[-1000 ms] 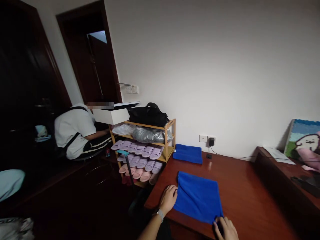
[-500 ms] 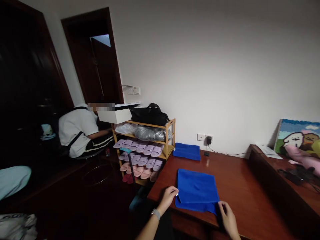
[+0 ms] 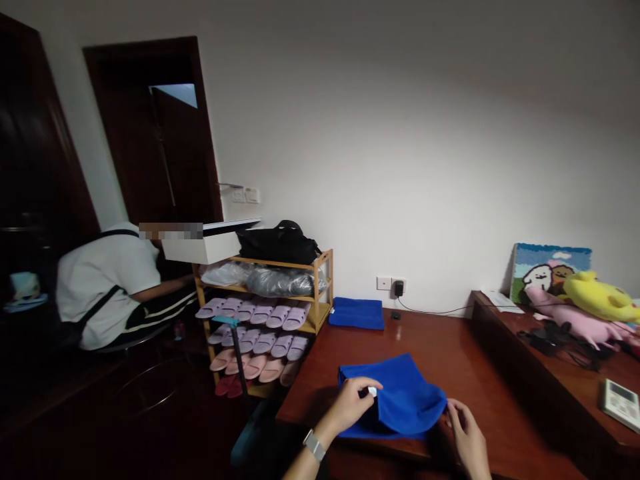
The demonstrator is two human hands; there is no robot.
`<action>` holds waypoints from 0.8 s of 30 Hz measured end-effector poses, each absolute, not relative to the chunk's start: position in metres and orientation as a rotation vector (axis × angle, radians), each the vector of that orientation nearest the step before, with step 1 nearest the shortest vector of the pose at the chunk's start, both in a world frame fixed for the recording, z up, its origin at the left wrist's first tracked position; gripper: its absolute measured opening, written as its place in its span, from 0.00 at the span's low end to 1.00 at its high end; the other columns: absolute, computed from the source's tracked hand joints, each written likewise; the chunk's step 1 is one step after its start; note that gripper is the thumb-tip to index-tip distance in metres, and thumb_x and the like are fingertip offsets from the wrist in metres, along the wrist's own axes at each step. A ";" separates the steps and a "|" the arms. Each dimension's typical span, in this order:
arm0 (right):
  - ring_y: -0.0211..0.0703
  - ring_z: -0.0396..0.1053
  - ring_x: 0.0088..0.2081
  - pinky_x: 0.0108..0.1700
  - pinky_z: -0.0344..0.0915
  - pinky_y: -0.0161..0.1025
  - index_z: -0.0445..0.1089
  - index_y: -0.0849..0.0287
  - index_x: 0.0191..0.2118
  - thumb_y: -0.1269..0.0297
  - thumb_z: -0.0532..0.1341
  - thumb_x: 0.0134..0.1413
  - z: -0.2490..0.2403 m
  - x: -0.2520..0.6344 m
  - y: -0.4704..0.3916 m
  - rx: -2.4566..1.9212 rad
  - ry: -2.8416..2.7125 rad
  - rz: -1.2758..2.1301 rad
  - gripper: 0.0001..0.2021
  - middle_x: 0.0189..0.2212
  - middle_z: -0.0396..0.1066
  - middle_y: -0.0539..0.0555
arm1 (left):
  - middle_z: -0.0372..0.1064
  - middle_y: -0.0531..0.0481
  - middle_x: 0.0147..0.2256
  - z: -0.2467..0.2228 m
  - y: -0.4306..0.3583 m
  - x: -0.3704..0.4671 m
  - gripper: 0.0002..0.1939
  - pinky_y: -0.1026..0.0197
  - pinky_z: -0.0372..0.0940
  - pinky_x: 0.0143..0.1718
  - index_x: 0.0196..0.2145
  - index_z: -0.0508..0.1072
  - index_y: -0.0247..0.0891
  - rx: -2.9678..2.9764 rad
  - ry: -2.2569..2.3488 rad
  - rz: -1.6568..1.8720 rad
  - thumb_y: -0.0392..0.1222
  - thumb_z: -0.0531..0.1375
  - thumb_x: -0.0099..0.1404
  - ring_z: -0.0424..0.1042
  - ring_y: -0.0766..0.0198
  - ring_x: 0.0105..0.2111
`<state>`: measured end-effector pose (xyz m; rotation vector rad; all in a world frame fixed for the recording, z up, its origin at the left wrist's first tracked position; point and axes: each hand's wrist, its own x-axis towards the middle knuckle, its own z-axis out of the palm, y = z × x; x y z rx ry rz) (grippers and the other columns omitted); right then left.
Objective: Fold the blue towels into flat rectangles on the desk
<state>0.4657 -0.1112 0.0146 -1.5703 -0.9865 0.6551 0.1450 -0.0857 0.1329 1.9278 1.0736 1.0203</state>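
A blue cloth (image 3: 407,393) lies partly folded at the front edge of the brown table, its near layer lifted and bent. My left hand (image 3: 353,403), with a watch on the wrist, pinches the cloth's left side by a small white tag. At the right corner, my right hand (image 3: 463,427) grips the cloth between thumb and fingers. Farther back, against the wall, rests a second blue cloth (image 3: 357,313), folded into a flat rectangle.
To the left stands a wooden shoe rack (image 3: 320,320) with several slippers and a black bag (image 3: 280,243) on top. A person (image 3: 110,280) sits bent over beyond it. On the right, a raised ledge (image 3: 540,347) bears plush toys, cables and a white device (image 3: 621,402).
Both hands have raised the cloth's near edge, and my left hand has shifted right, bending the upper layer. The view has turned to the right.
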 end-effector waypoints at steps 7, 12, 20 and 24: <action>0.56 0.79 0.43 0.45 0.75 0.43 0.78 0.56 0.39 0.28 0.65 0.34 0.029 0.463 -0.103 -1.393 -0.861 0.692 0.35 0.40 0.82 0.57 | 0.74 0.51 0.36 0.159 -0.110 0.157 0.13 0.58 0.67 0.46 0.34 0.77 0.43 2.445 1.169 1.067 0.26 0.59 0.56 0.72 0.59 0.41; 0.55 0.79 0.41 0.43 0.77 0.42 0.78 0.59 0.36 0.30 0.69 0.28 0.052 0.450 -0.114 -1.258 -0.752 0.796 0.36 0.37 0.81 0.58 | 0.70 0.51 0.37 0.189 -0.131 0.161 0.10 0.58 0.65 0.47 0.32 0.72 0.42 2.512 1.192 1.151 0.27 0.59 0.58 0.69 0.59 0.42; 0.43 0.69 0.24 0.26 0.69 0.38 0.79 0.61 0.37 0.40 0.72 0.26 0.066 0.461 -0.136 -1.301 -0.651 0.814 0.32 0.19 0.72 0.48 | 0.62 0.59 0.24 0.191 -0.174 0.204 0.12 0.63 0.56 0.32 0.23 0.66 0.42 2.254 0.873 0.751 0.38 0.64 0.60 0.63 0.67 0.28; 0.42 0.68 0.23 0.23 0.66 0.38 0.78 0.60 0.43 0.41 0.72 0.28 0.068 0.477 -0.142 -1.304 -0.578 0.842 0.35 0.23 0.74 0.48 | 0.59 0.60 0.22 0.184 -0.177 0.235 0.14 0.62 0.52 0.29 0.22 0.64 0.42 2.070 0.774 0.722 0.44 0.64 0.62 0.61 0.68 0.26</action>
